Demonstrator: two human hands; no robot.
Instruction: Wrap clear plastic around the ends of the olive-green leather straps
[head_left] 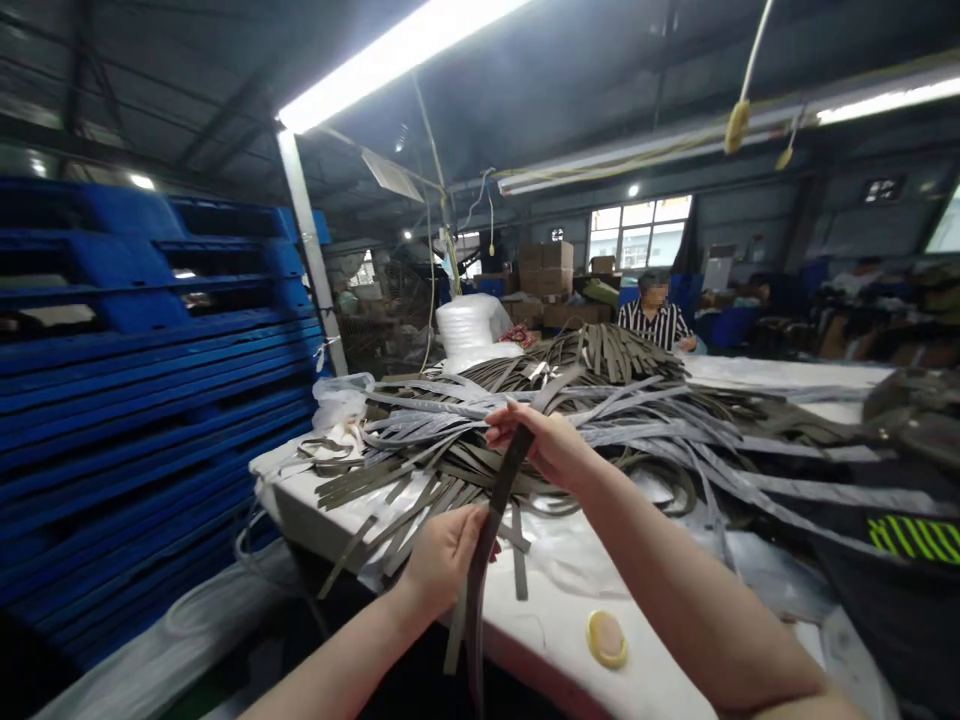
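A dark olive webbing strap (507, 480) runs between my two hands, its lower part hanging past the table's front edge. My left hand (442, 560) is closed on the strap low down, near the edge. Higher up and farther forward, my right hand (551, 447) also grips it, with fingers bent around it. Beyond and around my hands lies a tangled heap of olive straps (611, 350) mixed with pale grey strips (660, 435). A few loose strap ends (520, 570) lie on the white table (555, 640) beside my left hand.
A round yellow-rimmed object (606, 638) lies near the table's front edge. Blue pallets (150, 400) are stacked at left. White foam rolls (472, 325) stand behind the heap. A person in a striped top (654, 320) sits across the table. Dark fabric (885, 560) covers the right side.
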